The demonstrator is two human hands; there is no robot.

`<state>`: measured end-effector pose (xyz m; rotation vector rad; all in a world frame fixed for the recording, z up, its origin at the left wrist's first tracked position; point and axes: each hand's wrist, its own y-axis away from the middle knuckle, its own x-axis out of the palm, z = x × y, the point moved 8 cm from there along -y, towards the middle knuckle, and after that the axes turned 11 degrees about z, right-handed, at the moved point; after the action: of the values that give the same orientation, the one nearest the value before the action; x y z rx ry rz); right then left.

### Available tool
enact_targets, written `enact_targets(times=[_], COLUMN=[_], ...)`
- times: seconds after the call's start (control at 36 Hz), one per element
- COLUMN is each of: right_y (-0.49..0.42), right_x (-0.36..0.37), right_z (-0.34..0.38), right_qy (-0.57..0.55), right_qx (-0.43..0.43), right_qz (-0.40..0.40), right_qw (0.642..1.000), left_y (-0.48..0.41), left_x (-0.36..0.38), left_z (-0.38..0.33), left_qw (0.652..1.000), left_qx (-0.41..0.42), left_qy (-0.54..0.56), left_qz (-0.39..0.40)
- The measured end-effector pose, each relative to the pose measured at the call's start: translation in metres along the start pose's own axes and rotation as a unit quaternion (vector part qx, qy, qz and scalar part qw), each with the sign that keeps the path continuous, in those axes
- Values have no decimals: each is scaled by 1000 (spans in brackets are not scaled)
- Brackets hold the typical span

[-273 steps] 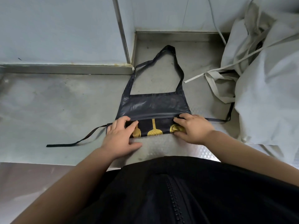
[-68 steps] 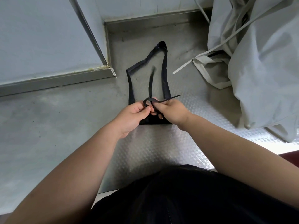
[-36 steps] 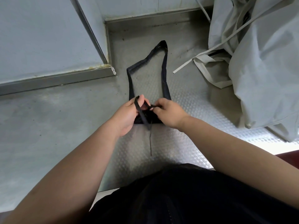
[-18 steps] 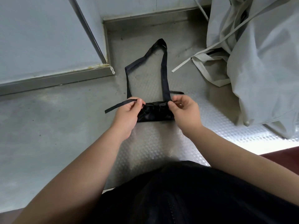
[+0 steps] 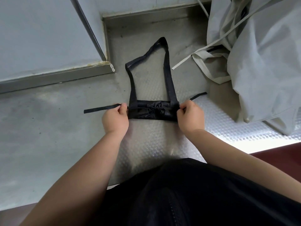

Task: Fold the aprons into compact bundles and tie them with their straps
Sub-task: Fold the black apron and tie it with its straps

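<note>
- Hands drew wider apart: left hand (image 5: 114, 119) and right hand (image 5: 190, 117) each pinch a strap (image 5: 101, 109) end.
- Pulling outward probably cinches the knot (image 5: 152, 110) on the apron bundle (image 5: 141, 114).

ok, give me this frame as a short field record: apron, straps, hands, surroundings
apron: black apron bundle, folded compact, lying on the metal surface
knot: strap knot at the middle of the bundle
neck loop: neck loop lies flat, extending away from the person
left hand: left hand pinches the left strap, pulled outward
right hand: right hand pinches the right strap
nearby: grey fabric pile to the right
</note>
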<state>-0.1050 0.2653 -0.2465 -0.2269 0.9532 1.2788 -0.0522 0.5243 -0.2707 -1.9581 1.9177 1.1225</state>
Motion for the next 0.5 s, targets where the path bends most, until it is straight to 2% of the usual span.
enact_targets(times=[0.08, 0.19, 0.31, 0.44, 0.5], right_y=[-4, -6, -4, 0, 5], right_x=[1, 7, 15, 11, 6], right_z=[-2, -4, -8, -7, 1], right_qy=[-6, 21, 64, 60, 137], right_qx=[37, 36, 39, 55, 30], right_qz=[25, 74, 98, 71, 49], right_qw=[999, 996, 992, 994, 989], left_y=[8, 7, 7, 23, 28], left_x=[-3, 2, 3, -6, -8], left_z=[-13, -16, -19, -18, -22], left_qw=[988, 979, 980, 991, 988], left_qx=[37, 32, 22, -4, 30], left_qy=[-149, -199, -196, -91, -84], left_qz=[-22, -19, -30, -103, -123])
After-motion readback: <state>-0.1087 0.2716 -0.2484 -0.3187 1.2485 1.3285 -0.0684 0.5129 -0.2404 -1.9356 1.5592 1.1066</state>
